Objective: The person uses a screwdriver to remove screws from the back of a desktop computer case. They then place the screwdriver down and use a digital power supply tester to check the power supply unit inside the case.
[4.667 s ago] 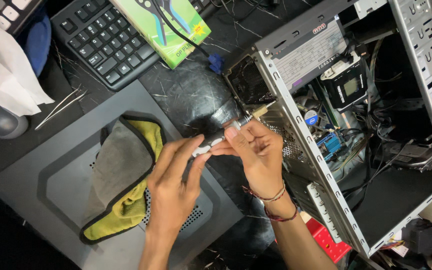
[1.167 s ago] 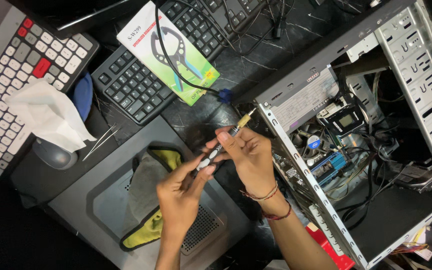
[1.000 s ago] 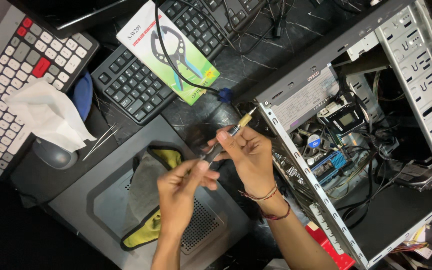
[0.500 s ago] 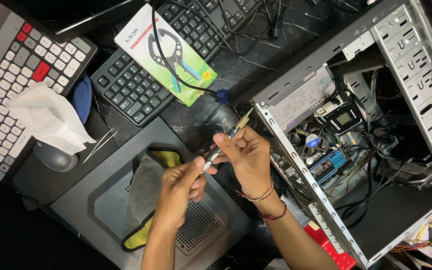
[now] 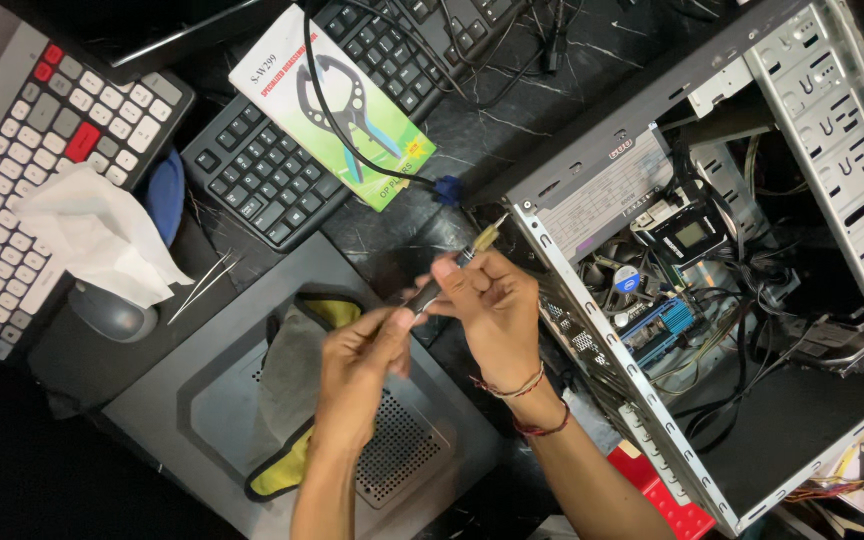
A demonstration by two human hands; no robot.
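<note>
A small screwdriver (image 5: 447, 275) is being held between both hands above the dark desk (image 5: 432, 215), just left of the open PC case (image 5: 652, 400). Its dark handle end is being pinched by the left hand (image 5: 362, 365), fingers closed narrowly on it; the shaft nearer the tip is being gripped by the right hand (image 5: 487, 305), also closed tight. Likely it's being steadied at 2 points so the yellowish tip (image 5: 489, 235) can be worked on, though tip detail is too small to tell.

The case is being kept on its side w/ the panel off, so the inside is exposed: a fan, boards, a blue connector and loose cables are lying in it. The removed side panel (image 5: 222, 400) is being used as a rest for a grey-yellow cloth (image 5: 292, 400).
</note>
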